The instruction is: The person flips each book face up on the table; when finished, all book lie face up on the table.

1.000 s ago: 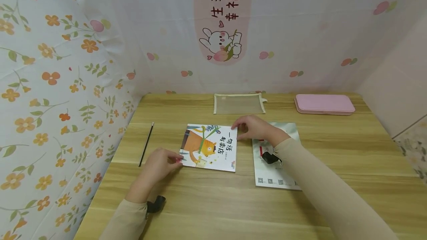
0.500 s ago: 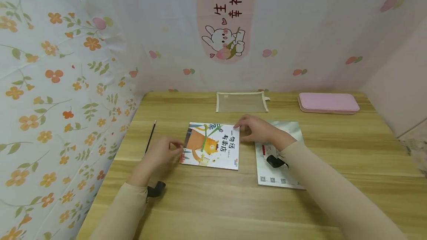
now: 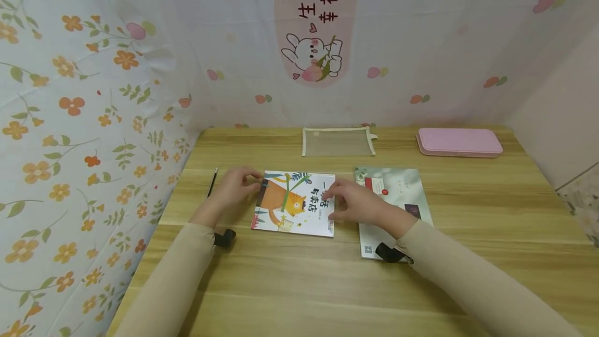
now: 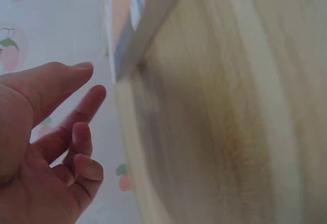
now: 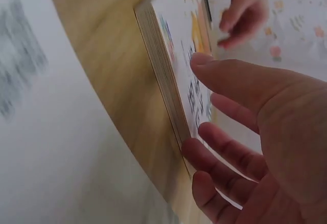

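Right hand [image 3: 357, 204] is hanging loose by one edge of a square white paper book with an orange animal [image 3: 292, 204] (touching? can't tell). Left hand [image 3: 234, 189] is hovering empty off its other side. Book's lying flat on the yellowish wood-grain desk [image 3: 281, 285]; lopsided pushing could be skidding it into that pale-green rectangular booklet [image 3: 403, 183].
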`<control>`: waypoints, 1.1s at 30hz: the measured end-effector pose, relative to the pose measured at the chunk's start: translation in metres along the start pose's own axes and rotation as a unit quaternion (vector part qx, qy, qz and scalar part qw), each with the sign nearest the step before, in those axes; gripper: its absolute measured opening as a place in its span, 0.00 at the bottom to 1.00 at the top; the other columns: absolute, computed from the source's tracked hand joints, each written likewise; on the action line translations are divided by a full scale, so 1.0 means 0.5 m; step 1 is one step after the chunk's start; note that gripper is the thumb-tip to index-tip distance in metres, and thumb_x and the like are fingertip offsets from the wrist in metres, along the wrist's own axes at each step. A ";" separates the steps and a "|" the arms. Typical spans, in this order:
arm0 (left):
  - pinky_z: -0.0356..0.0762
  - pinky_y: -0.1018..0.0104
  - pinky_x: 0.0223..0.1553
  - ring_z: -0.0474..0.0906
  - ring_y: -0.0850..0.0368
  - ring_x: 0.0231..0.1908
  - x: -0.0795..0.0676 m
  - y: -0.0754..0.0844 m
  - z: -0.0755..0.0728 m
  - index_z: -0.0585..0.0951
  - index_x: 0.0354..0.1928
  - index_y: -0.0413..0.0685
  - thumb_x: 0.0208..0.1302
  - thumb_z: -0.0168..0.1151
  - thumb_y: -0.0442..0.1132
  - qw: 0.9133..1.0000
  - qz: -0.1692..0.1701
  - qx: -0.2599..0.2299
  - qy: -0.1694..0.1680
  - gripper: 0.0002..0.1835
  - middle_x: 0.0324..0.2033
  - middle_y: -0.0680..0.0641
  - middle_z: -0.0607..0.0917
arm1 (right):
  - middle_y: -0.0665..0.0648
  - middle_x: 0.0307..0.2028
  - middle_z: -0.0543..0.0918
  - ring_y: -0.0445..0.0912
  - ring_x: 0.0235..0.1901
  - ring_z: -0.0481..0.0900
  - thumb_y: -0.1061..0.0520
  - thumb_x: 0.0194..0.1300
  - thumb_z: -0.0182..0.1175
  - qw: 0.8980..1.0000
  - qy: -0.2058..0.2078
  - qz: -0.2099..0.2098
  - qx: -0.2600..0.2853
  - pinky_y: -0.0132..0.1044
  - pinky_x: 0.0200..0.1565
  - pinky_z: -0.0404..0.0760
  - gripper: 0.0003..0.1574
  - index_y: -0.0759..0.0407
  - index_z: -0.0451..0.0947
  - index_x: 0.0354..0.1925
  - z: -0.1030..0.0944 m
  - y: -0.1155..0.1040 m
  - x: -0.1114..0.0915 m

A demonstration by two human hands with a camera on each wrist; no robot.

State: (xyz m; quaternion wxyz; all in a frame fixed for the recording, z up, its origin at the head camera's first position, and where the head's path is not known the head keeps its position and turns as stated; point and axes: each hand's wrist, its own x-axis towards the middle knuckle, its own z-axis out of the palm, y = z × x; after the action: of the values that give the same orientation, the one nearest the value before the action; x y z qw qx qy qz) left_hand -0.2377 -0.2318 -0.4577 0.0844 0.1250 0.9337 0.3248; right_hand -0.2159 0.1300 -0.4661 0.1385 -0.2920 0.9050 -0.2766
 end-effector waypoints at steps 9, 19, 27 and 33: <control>0.76 0.45 0.57 0.75 0.41 0.54 0.067 -0.016 -0.004 0.84 0.59 0.44 0.70 0.67 0.37 0.999 0.040 0.008 -0.007 0.17 0.62 0.41 0.82 | 0.47 0.53 0.79 0.42 0.41 0.74 0.44 0.51 0.82 1.000 0.001 0.009 -0.021 0.35 0.43 0.77 0.30 0.43 0.86 0.53 0.034 -0.029 -0.029; 0.73 0.52 0.53 0.74 0.47 0.48 0.088 -0.033 -0.007 0.85 0.59 0.46 0.70 0.67 0.37 0.998 0.033 0.026 -0.036 0.17 0.59 0.41 0.84 | 0.45 0.55 0.76 0.39 0.37 0.71 0.40 0.48 0.83 0.998 0.005 0.001 -0.060 0.33 0.35 0.73 0.33 0.41 0.85 0.52 0.050 -0.046 -0.044; 0.70 0.54 0.50 0.72 0.48 0.44 0.076 -0.039 -0.004 0.86 0.56 0.44 0.68 0.70 0.38 0.998 0.045 0.029 -0.036 0.16 0.56 0.41 0.85 | 0.45 0.54 0.77 0.39 0.35 0.71 0.44 0.49 0.82 0.998 0.007 0.005 -0.063 0.33 0.33 0.73 0.31 0.43 0.87 0.52 0.045 -0.042 -0.048; 0.71 0.57 0.44 0.72 0.52 0.39 0.058 -0.037 0.000 0.87 0.54 0.46 0.67 0.71 0.39 0.997 0.047 0.040 -0.035 0.15 0.51 0.43 0.86 | 0.45 0.51 0.78 0.40 0.36 0.72 0.49 0.50 0.82 0.998 0.000 0.015 -0.062 0.33 0.34 0.73 0.26 0.42 0.89 0.50 0.029 -0.025 -0.050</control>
State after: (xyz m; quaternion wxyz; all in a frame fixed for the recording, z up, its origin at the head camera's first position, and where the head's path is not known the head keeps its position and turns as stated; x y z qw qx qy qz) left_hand -0.2688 -0.2375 -0.4716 0.0966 0.1832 0.9355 0.2862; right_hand -0.1844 0.1307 -0.4682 0.1240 -0.2862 0.9248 -0.2180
